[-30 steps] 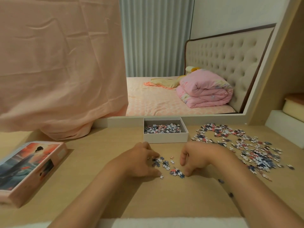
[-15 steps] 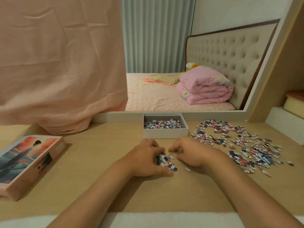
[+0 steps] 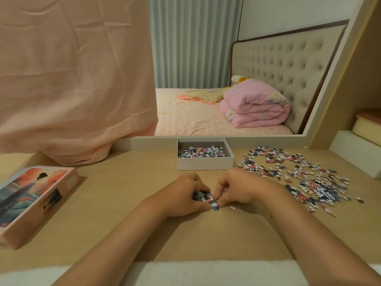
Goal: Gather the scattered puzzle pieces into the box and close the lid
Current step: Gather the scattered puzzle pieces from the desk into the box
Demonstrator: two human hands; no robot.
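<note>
Open white box (image 3: 204, 164), partly filled, sits just beyond left hand (image 3: 183, 196) and right hand (image 3: 237, 188); a clump of pieces (image 3: 207, 199) lies between them, scattered pieces (image 3: 309, 180) rightward, pictured lid (image 3: 35, 201) far left.

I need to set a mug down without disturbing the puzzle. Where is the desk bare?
Bare wood lies between the lid and the left hand, back to the box, and between the forearms near the desk edge. Crowded: scattered pieces right of the box, and the small pile between left hand and right hand.

no legible text, brand or number anywhere, box lid (image 3: 35, 195) on the bench carries only a painted figure, its small side panel too blurred to read
</note>
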